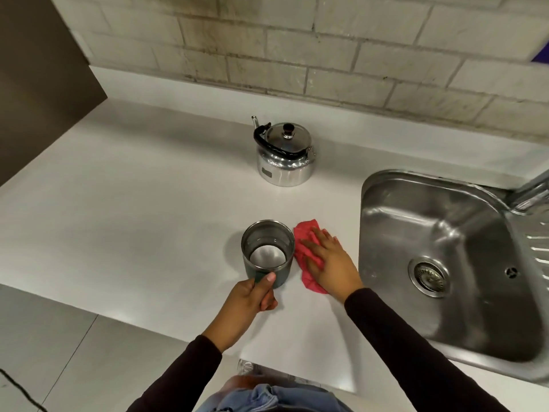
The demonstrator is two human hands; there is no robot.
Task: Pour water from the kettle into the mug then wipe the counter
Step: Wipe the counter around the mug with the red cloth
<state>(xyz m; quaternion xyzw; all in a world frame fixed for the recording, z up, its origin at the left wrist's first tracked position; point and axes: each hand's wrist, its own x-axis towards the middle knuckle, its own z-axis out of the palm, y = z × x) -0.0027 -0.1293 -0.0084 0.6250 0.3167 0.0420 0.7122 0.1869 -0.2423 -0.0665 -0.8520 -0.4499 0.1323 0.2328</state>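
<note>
A dark green mug (267, 251) with a steel inside stands upright on the white counter (133, 233). My left hand (246, 304) grips its handle at the near side, thumb on top. Just right of the mug lies a crumpled red cloth (306, 233). My right hand (329, 260) rests flat on the cloth with fingers spread, pressing it to the counter. A shiny steel kettle (283, 156) with a black handle and lid knob stands farther back, apart from both hands, spout pointing back left.
A steel sink (445, 233) with a drain is sunk into the counter at the right, its tap at the right edge. A tiled wall runs along the back. A dark panel stands at the far left. The counter's near edge lies below my arms.
</note>
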